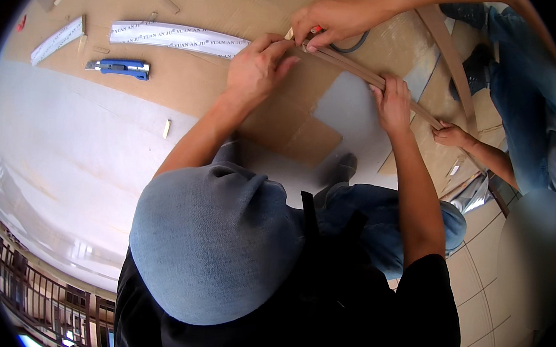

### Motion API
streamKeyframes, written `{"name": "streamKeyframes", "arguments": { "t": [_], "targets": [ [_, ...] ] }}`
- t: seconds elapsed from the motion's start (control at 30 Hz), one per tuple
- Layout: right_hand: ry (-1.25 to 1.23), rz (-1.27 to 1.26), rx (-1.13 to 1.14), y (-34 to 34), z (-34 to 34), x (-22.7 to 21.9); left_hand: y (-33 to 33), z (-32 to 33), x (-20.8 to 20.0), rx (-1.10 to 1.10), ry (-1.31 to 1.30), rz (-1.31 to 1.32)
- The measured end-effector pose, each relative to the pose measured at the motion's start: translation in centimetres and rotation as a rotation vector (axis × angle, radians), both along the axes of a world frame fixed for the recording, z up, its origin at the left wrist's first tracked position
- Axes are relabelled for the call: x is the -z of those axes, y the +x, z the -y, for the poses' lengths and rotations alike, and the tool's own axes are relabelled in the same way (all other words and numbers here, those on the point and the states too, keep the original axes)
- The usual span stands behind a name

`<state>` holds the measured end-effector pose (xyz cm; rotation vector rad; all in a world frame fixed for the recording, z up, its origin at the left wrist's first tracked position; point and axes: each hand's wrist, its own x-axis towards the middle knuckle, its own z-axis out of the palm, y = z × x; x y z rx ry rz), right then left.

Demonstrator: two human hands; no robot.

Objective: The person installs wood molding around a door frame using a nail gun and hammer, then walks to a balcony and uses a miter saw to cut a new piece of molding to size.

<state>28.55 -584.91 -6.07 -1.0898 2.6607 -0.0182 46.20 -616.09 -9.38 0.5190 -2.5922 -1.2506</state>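
A long thin brown strip [356,69] runs slantwise from the upper middle toward the right. My right hand [395,104] is closed round it partway along, thumb on the near side. At the strip's upper left end is my left hand [257,69], its fingers bent and fingertips against that end; the thumb stands apart, and what the fingers hold is hidden. Another person's hand [330,19] pinches the same end, with a small red thing [316,29] at its fingers. That person's other hand [449,134] grips the strip farther right.
A blue utility knife [123,68] lies left on brown sheeting. Beyond it are a white printed curved strip [178,37] and a shorter one [58,40]. A small wood piece [167,128] rests on the pale surface. A wide brown band [450,63] curves beside the other person's legs [522,94].
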Motion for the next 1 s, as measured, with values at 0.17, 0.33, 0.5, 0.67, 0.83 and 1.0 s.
{"name": "streamKeyframes", "arguments": {
  "t": [0.17, 0.33, 0.5, 0.67, 0.83, 1.0],
  "targets": [
    [-0.009, -0.050, -0.011, 0.0, -0.5, 0.6, -0.4, 0.3, -0.7, -0.031, 0.129, 0.105],
    [-0.005, -0.052, -0.010, -0.2, -0.3, 0.8, -0.6, 0.6, -0.9, -0.015, 0.114, 0.101],
    [0.038, -0.075, -0.021, -0.4, -0.5, 1.3, -0.6, 1.0, -1.3, -0.029, 0.174, 0.077],
    [-0.006, -0.070, -0.006, 0.0, -1.1, 1.3, -1.0, 0.4, -2.6, 0.118, 0.188, -0.008],
    [-0.041, -0.038, -0.020, -0.1, -1.2, 1.2, -3.7, -1.6, -5.4, 0.640, 0.058, -0.166],
    [-0.075, -0.099, -0.029, -0.6, -1.8, 1.2, -8.5, -4.7, -9.0, 1.058, -0.135, -0.125]
  ]
}}
